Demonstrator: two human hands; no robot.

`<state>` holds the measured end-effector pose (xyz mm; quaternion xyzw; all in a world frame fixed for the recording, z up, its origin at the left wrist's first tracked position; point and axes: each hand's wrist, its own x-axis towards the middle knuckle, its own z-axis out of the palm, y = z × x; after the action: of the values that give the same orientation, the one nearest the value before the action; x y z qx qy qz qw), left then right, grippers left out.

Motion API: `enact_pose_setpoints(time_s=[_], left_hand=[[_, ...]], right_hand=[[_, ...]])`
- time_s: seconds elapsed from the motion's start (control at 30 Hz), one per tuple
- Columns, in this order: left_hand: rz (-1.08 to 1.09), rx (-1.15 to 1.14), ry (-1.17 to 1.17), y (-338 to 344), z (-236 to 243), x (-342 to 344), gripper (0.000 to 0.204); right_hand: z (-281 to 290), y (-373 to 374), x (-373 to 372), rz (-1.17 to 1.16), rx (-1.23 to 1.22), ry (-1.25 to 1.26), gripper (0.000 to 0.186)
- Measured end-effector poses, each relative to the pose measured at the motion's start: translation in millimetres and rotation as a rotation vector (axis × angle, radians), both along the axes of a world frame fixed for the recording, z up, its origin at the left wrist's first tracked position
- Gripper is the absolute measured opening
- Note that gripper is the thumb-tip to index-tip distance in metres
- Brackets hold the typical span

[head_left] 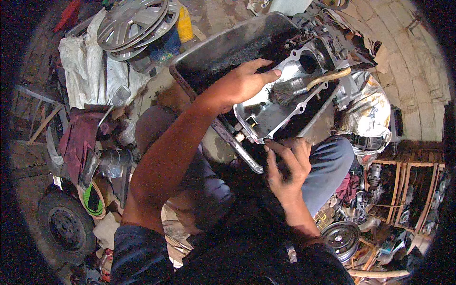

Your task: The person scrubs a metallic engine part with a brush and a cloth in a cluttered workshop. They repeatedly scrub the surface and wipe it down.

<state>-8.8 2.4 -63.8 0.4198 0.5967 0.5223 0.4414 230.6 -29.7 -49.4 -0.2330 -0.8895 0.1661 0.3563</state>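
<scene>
A slatted wooden rack (403,190) is holding dark parts (407,216). Above the rack, pale blockwork (403,45) is spreading, wall or floor being unclear. Left of the rack, 1 steel rim (341,240) is lying near and 1 tyred wheel (66,227) far off. Light is brightening a white sack (370,111) just above the rack; stained floor (221,16) is showing far up-left.

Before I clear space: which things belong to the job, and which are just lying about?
Seemingly in use:
metal casing, left hand on it, right hand at its near end
brush lying on the casing
black tub beneath

Apparently just lying about:
stacked wheel covers
tyred wheel
maroon cloth
</scene>
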Motion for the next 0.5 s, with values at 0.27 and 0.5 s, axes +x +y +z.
enact_pose_setpoints(time_s=[0.27, 0.5], left_hand=[[0.004, 0.031, -0.011, -4, 9, 3, 0.069], [-0.031, 0.045, -0.013, -3, 10, 3, 0.068]], right_hand=[[9, -2, -7, 0.043, 0.057, -0.064, 0.026], [17, 0, -19, 0.067, 0.061, -0.079, 0.027]])
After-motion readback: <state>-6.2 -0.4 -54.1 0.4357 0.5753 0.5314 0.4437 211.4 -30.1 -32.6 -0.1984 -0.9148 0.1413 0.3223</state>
